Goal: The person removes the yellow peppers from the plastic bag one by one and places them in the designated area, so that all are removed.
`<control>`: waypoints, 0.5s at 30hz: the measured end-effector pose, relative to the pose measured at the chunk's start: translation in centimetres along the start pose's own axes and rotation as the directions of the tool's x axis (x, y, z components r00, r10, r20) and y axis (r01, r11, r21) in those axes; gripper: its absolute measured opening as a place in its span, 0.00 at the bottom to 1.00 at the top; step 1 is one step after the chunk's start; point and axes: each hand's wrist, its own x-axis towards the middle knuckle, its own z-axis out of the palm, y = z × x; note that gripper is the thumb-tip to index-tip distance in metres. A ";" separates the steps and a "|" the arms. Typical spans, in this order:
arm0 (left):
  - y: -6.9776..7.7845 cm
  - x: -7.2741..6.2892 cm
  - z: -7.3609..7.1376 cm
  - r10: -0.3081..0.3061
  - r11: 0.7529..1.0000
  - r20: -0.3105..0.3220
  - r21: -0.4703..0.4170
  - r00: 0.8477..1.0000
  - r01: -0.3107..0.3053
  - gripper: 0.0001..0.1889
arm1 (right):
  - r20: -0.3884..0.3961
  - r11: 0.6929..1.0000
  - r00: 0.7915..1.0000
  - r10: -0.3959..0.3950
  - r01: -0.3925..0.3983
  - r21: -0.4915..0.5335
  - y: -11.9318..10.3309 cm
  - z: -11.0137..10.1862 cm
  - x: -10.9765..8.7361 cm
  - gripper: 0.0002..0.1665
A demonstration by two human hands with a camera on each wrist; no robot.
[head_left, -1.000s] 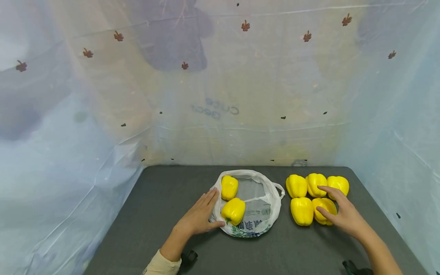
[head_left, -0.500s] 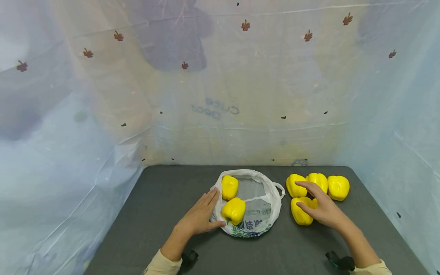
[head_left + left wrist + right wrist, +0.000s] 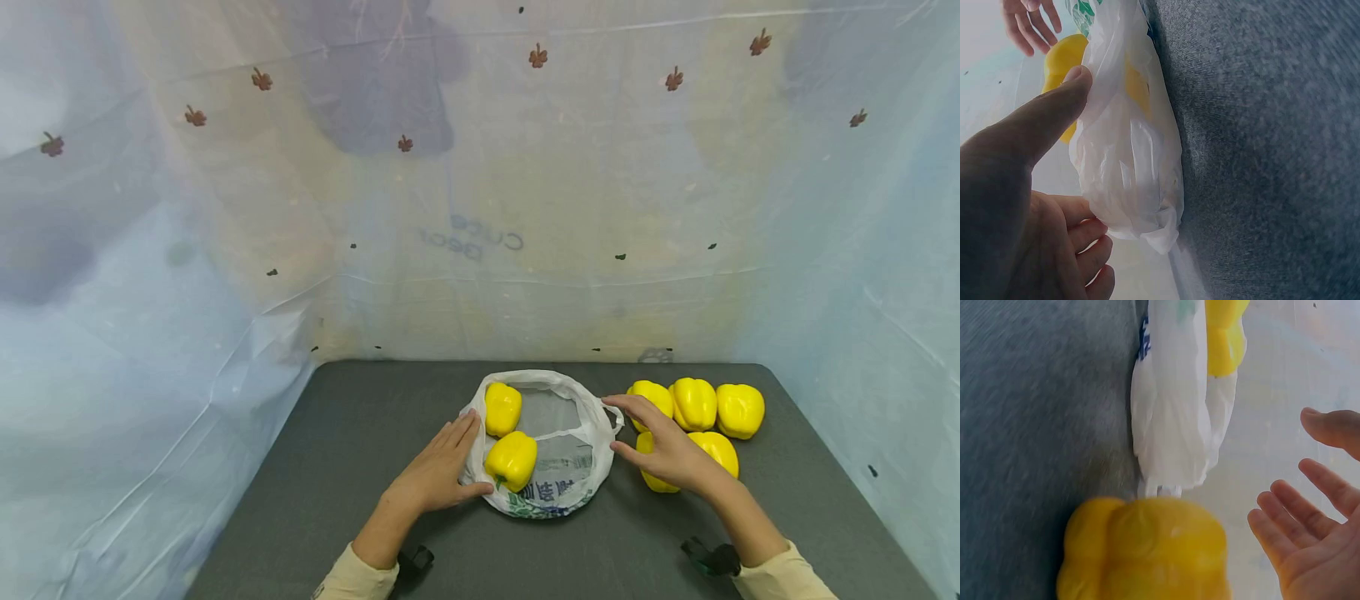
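Observation:
A white plastic bag (image 3: 602, 467) stands on the dark table with its mouth spread wide, two yellow bell peppers (image 3: 512, 460) along its left side. My left hand (image 3: 437, 468) rests against the bag's left wall, fingers extended. The left wrist view has the thumb on the rim of the plastic bag (image 3: 1129, 156) and fingertips at its side. My right hand (image 3: 667, 446) hovers by the bag's right handle, thumb and fingers spread with nothing between them. Beneath and behind it sit several more bell peppers (image 3: 694, 404), the front ones partly hidden. One bell pepper (image 3: 1154, 550) looms close in the right wrist view.
The dark grey tabletop (image 3: 360, 442) extends on both sides of the bag. Translucent plastic sheeting (image 3: 480, 308) hangs behind the table and along its sides. A loop handle (image 3: 617, 418) sticks out from the bag's right side.
My right hand has travelled left, from above the rightmost peppers to the bag's right edge, staying spread. The left hand and the bag have stayed in place.

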 end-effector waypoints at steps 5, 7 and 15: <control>0.0 0.1 0.0 -0.005 1.000 0.003 0.010 1.000 0.005 0.59 | 0.017 0.998 0.997 -0.070 0.070 0.003 -0.1 0.9 0.8 0.41; 0.0 0.2 0.1 -0.007 1.000 0.004 0.011 1.000 0.007 0.59 | 0.031 0.996 0.995 -0.090 0.090 0.004 -0.2 1.2 1.1 0.41; 0.1 0.1 -0.1 -0.008 1.000 0.006 0.008 1.000 0.008 0.59 | 0.115 0.994 0.989 -0.094 0.088 0.062 -0.7 2.3 2.4 0.39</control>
